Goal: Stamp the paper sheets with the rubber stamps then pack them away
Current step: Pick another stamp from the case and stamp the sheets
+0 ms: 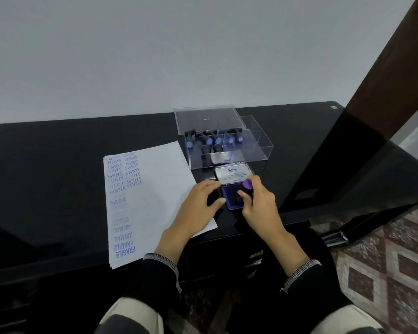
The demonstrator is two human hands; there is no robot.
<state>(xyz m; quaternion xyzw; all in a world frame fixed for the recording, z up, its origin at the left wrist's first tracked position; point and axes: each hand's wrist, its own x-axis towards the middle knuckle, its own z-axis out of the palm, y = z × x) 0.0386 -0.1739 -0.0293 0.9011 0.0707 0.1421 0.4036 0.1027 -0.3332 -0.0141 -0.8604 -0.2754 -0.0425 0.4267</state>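
Grip of right hand (256, 201): fingers curled round a rubber stamp (247, 184) with a purple cap, pinching it near the top, stamp base down on the dark blue ink pad (232, 198). Pad case is open, its lid (234, 175) raised at the far side, white label reading "Artline". Left hand (198, 201) lies flat, fingers spread and relaxed, fingertips touching the pad's left edge, palm over the right edge of the paper sheets (150, 201); it holds nothing. Sheets are a thin stack, lying just left of the pad on the black glossy worktop (58, 165). Top sheet carries blue prints down its left side: AMENDED, SAMPLE many times, FAX OUT, AIR MAIL, FRAGILE; some prints faint and unreadable. Right part of the sheet is blank. Just beyond the pad stands a clear plastic box (256, 150), its clear lid (208, 119) tilted up at the back. Inside, at the left part, several more stamps (209, 141) with black handles and blue caps lie on their sides; right compartment looks bare. Dark sleeves with pale stitched cuffs (164, 259) on both wrists. Patterned floor tiles (396, 261) at right, grey wall (155, 56) behind.
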